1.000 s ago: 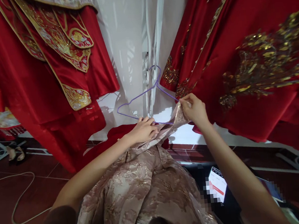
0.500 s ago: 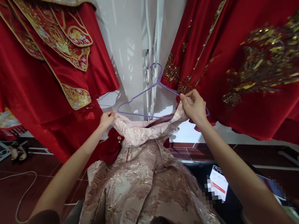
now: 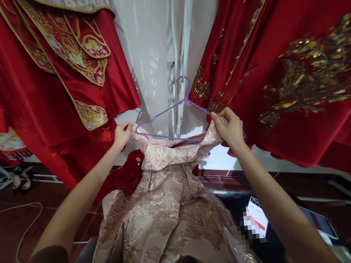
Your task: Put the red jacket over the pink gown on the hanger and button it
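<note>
A pale pink brocade dress [image 3: 158, 207] with a metallic floral pattern spreads over my lap, its neckline stretched between both hands. My left hand [image 3: 124, 135] pinches the left shoulder edge of the dress, close to the left end of a purple hanger [image 3: 164, 113]. On the other side, my right hand [image 3: 229, 129] grips the right shoulder edge beside the hanger's right arm. The hanger's hook points away from me, and its bottom bar runs along the dress opening. My fingers hide parts of the fabric at both shoulders.
Red embroidered garments hang at left [image 3: 50, 89] and right [image 3: 282, 75], with a whitish backdrop [image 3: 148, 47] between them. A lit phone [image 3: 255, 219] lies on a dark surface at lower right. Shoes [image 3: 22, 181] and a white cable [image 3: 21, 241] are on the tiled floor.
My left hand has risen slightly, lifting the left shoulder of the dress to the hanger's left end. My right hand has barely moved and keeps its grip.
</note>
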